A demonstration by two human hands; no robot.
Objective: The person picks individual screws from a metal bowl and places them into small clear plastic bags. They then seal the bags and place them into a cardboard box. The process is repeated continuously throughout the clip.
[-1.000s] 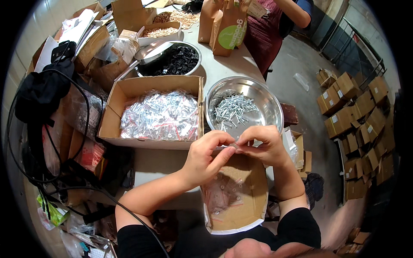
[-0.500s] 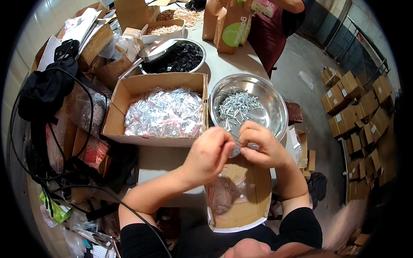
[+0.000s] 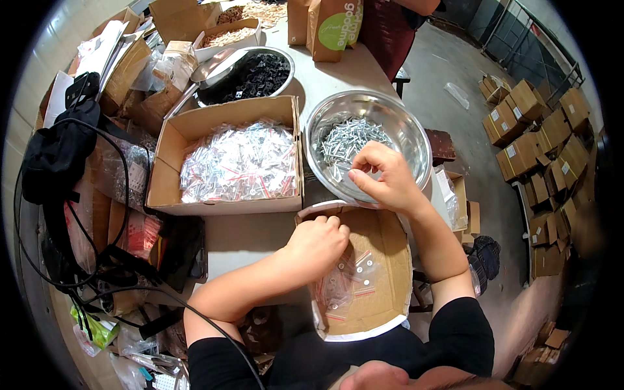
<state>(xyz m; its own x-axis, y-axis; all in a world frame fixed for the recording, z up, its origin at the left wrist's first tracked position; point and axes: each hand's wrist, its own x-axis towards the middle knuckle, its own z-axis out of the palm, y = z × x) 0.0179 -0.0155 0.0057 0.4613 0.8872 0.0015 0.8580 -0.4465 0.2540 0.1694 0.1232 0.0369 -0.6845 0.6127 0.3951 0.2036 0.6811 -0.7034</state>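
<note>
My left hand (image 3: 317,243) is closed over the left side of a shallow cardboard tray (image 3: 390,286), back of the hand upward. Its fingertips are hidden, so I cannot make out what they hold. Inside the tray lie small clear zip bags (image 3: 344,283) with red edges and little white round pieces. Above the near part of a steel bowl (image 3: 416,140), my right hand (image 3: 385,175) has its fingers curled in and the thumb close to them. Anything between those fingertips is too small to tell. Silver screws (image 3: 351,140) are heaped in the bowl under it.
Left of the bowl, a large cardboard box (image 3: 224,209) holds many filled clear bags (image 3: 240,162). Behind it stands a bowl of black parts (image 3: 260,78) with a metal scoop (image 3: 218,70). A paper bag (image 3: 322,32) is farther back, near another person (image 3: 390,32). Cartons (image 3: 546,149) are stacked at right.
My hands were together at the bowl's near rim with a clear bag between them. Now they are apart: the left has dropped to the tray, the right has moved forward over the screws.
</note>
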